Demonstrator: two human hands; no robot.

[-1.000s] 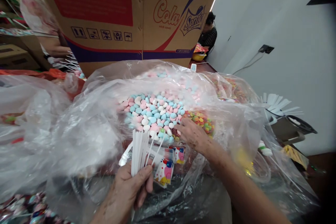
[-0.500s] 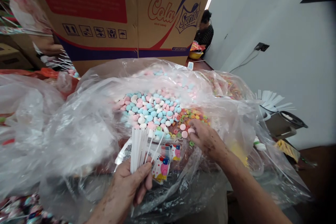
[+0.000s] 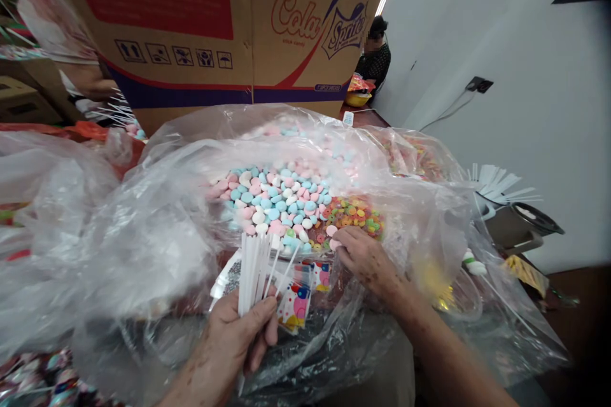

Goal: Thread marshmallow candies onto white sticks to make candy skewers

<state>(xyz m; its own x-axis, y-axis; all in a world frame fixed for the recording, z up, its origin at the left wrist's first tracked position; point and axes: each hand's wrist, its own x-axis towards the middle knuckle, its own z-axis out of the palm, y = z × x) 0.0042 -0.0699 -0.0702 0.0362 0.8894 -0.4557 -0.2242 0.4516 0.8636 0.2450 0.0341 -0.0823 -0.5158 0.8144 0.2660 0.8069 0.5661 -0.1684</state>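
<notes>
My left hand (image 3: 238,334) is closed around a bundle of white sticks (image 3: 252,270) and small printed wrappers (image 3: 294,302), held upright at the lower centre. My right hand (image 3: 365,261) rests with curled fingers at the near edge of the candy heap, pinching a pink candy (image 3: 334,244). Pastel pink, blue and white candies (image 3: 274,200) fill a big clear plastic bag (image 3: 157,222). A patch of small multicoloured ring candies (image 3: 356,213) lies just beyond my right hand.
A large Cola Sprite cardboard box (image 3: 214,32) stands behind the bag. Another person (image 3: 375,57) sits at the far end by the white wall. White sticks fan out of a holder (image 3: 496,184) at the right. More plastic bags (image 3: 42,216) lie at the left.
My right hand drew back from the ring candies toward me and slightly left, now pinching a pink candy. My left hand kept the sticks still.
</notes>
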